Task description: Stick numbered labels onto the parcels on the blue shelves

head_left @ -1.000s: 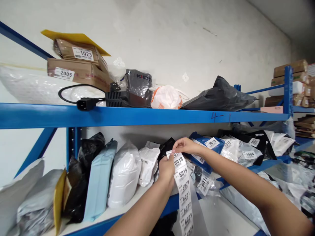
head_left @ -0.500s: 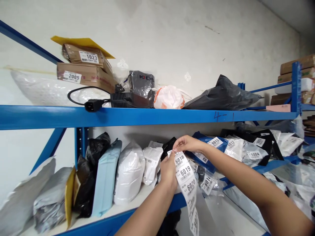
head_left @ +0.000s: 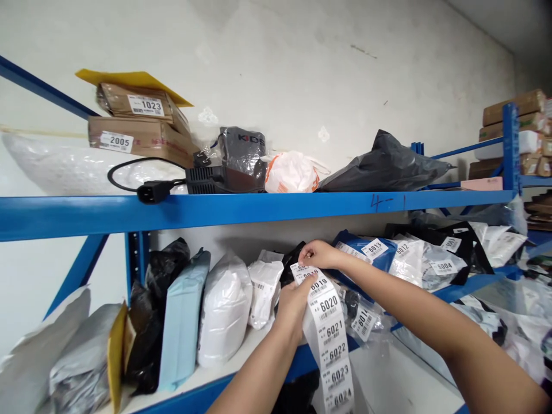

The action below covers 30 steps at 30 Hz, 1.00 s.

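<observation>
A long strip of white number labels (head_left: 331, 328) hangs down from my hands, printed 6019, 6020, 6021 and on. My left hand (head_left: 297, 296) is closed on the strip, its thumb lying across the label 6018. At the strip's top end, my right hand (head_left: 318, 253) pinches the edge with bent fingers. Behind the hands lies a blue bag (head_left: 374, 247) labelled 6013. A clear bag (head_left: 366, 319) with label 6014 is just right of the strip. Left of my hands stands a white barcoded packet (head_left: 262, 290).
A blue shelf beam (head_left: 276, 208) crosses above my hands. On the upper shelf are cartons (head_left: 140, 135), a black power adapter (head_left: 207, 179) and a dark grey bag (head_left: 386, 167). Below, a white bag (head_left: 226, 307) and a light blue parcel (head_left: 183, 322) stand at left.
My left thumb has moved down onto label 6018. The strip now hangs flatter and faces me, showing labels through 6024. My right hand stays at its top end.
</observation>
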Each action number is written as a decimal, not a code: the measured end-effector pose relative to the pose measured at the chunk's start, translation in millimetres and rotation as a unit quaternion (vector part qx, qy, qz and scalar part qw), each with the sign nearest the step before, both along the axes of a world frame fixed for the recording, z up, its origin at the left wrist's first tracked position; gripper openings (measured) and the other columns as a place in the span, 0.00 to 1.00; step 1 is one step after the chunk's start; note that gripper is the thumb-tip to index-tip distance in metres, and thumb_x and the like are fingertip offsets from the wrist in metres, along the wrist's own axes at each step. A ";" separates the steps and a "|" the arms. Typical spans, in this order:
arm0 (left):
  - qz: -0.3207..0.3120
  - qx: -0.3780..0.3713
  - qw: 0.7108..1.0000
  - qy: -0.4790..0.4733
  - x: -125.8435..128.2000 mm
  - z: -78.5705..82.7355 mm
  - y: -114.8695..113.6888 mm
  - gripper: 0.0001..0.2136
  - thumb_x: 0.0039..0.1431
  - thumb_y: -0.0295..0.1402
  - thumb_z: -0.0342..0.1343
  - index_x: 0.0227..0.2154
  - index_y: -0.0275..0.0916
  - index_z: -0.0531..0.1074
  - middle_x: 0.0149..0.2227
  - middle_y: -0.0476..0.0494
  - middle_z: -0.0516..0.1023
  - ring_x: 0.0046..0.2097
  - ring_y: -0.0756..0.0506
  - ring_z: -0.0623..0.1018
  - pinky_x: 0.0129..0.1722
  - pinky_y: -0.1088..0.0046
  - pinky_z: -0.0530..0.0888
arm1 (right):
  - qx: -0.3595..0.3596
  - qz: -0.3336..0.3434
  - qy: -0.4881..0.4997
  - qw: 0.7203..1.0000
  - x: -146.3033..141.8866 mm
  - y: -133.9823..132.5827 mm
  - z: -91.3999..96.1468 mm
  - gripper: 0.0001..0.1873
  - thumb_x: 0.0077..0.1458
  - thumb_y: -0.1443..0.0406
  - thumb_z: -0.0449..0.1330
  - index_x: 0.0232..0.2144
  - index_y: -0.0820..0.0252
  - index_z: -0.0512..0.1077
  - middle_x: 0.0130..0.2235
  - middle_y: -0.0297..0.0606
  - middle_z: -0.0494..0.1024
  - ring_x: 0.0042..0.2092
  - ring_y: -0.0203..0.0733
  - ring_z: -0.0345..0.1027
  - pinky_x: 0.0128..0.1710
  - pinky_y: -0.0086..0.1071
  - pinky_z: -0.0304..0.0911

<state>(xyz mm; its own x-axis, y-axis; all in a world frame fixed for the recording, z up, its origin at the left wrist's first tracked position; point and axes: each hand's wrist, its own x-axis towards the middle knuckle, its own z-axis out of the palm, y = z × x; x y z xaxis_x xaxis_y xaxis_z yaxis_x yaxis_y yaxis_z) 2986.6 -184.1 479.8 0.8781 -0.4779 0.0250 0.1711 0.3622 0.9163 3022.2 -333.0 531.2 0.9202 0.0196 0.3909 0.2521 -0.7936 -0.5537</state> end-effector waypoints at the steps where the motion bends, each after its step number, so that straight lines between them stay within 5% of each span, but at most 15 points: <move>1: -0.009 0.012 1.000 -0.001 1.4 -1.9 0.8 0.10 0.46 0.32 0.64 0.30 0.30 0.74 0.19 0.41 0.76 0.20 0.45 0.76 0.23 0.71 0.72 | -0.019 -0.014 -0.002 1.000 0.6 0.6 -1.6 0.07 0.46 0.70 0.60 0.28 0.66 0.77 0.30 0.40 0.80 0.31 0.38 0.71 0.31 0.27 0.62; 8: -0.019 0.057 0.998 0.005 1.2 -14.7 12.7 0.13 0.44 0.37 0.66 0.27 0.31 0.74 0.24 0.37 0.79 0.26 0.44 0.79 0.25 0.74 0.73 | -0.119 -0.058 0.008 0.991 -0.8 6.7 -13.2 0.06 0.46 0.71 0.61 0.27 0.62 0.78 0.33 0.38 0.81 0.36 0.38 0.73 0.31 0.25 0.60; 13: -0.073 0.088 0.991 -0.067 -5.2 -20.7 22.0 0.21 0.38 0.41 0.70 0.33 0.29 0.76 0.24 0.38 0.79 0.27 0.44 0.79 0.24 0.75 0.72 | -0.152 -0.084 0.017 0.985 -8.3 12.3 -12.7 0.07 0.46 0.71 0.60 0.28 0.59 0.78 0.34 0.38 0.81 0.36 0.41 0.73 0.29 0.27 0.58; 19: -0.050 0.162 0.986 0.003 -11.3 -26.0 31.2 0.22 0.43 0.43 0.67 0.36 0.31 0.76 0.24 0.38 0.80 0.24 0.42 0.78 0.24 0.70 0.73 | -0.203 -0.087 0.008 0.975 -17.3 14.0 -13.7 0.05 0.48 0.68 0.60 0.30 0.57 0.76 0.38 0.38 0.81 0.40 0.45 0.73 0.28 0.29 0.57; 26: -0.160 0.227 0.955 -0.108 -51.6 -33.9 57.5 0.21 0.40 0.49 0.66 0.26 0.32 0.78 0.23 0.37 0.79 0.25 0.44 0.77 0.27 0.70 0.73 | -0.312 -0.087 -0.050 0.945 -17.9 4.1 -19.1 0.12 0.53 0.56 0.61 0.36 0.58 0.71 0.40 0.41 0.75 0.36 0.44 0.71 0.26 0.29 0.53; 30: -0.114 0.255 0.950 -0.137 -51.1 -30.3 70.0 0.23 0.39 0.53 0.64 0.25 0.33 0.77 0.24 0.37 0.79 0.27 0.42 0.78 0.29 0.69 0.73 | -0.213 -0.092 -0.186 0.955 -48.3 0.9 -2.1 0.08 0.55 0.60 0.60 0.35 0.60 0.70 0.36 0.39 0.75 0.34 0.39 0.68 0.28 0.28 0.53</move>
